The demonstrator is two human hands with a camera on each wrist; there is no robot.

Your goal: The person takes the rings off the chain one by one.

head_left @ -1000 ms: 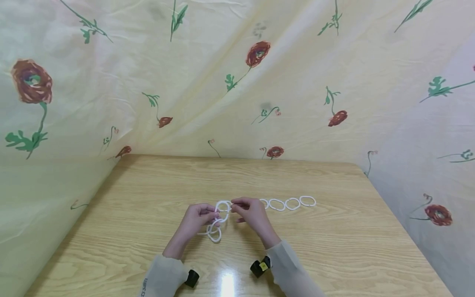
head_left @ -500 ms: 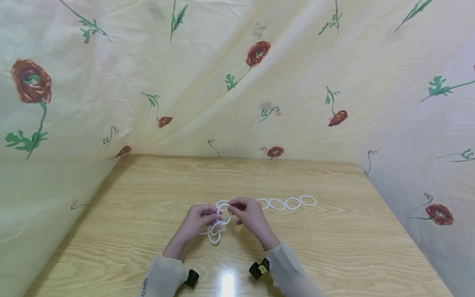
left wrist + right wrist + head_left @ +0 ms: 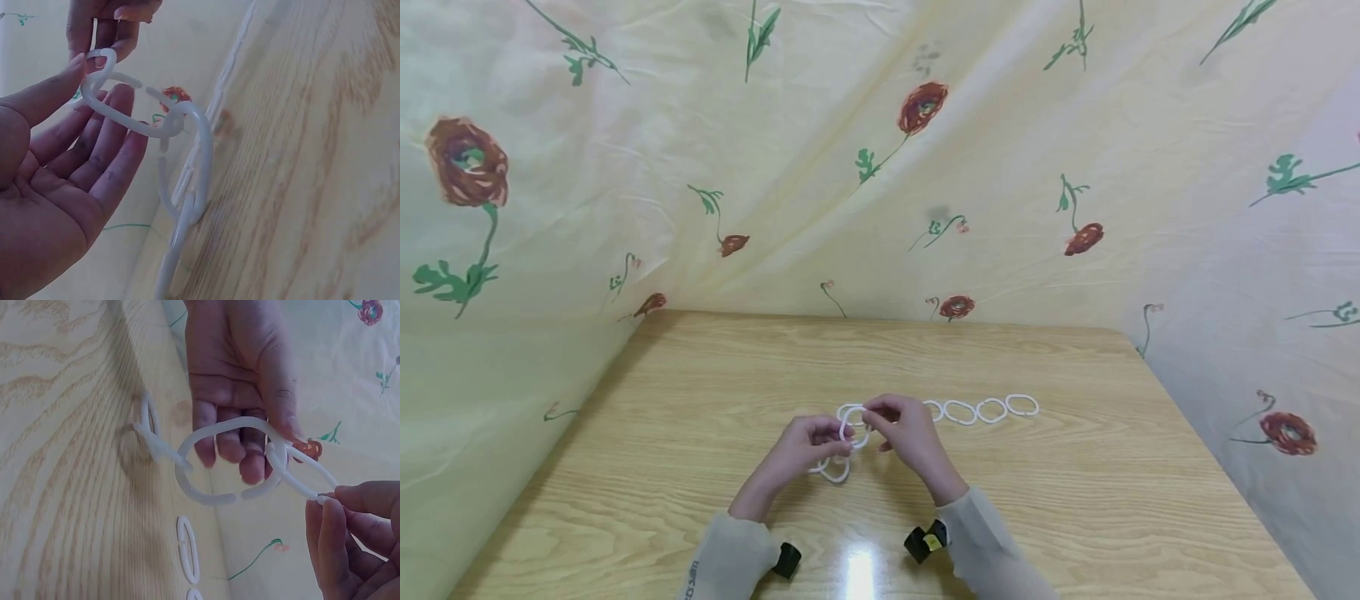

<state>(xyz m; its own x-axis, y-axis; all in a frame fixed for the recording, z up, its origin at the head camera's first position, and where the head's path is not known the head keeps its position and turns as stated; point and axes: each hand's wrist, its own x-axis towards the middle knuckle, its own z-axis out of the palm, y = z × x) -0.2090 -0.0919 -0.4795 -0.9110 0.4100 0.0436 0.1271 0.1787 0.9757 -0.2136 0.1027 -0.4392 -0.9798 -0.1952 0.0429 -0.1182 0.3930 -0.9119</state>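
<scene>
Wood-grain surface (image 3: 715, 371), floral cloth (image 3: 1000, 158) behind. The held link (image 3: 215, 429), white and split, sits in the left hand (image 3: 808, 442), between thumb and fingers; the split in its rim shows on the side away from the thumb. The second link (image 3: 297, 484) looks looped through its thumb-side end. Right hand (image 3: 901, 423) pinches that one's far end, so its long axis runs roughly hand to hand, off the left hand's right. Key relation: joint is right at the left thumb, left hand nearer. Hanging links (image 3: 205, 153) drop below the left hand. Row of links (image 3: 977, 411) lies right of the right hand.
</scene>
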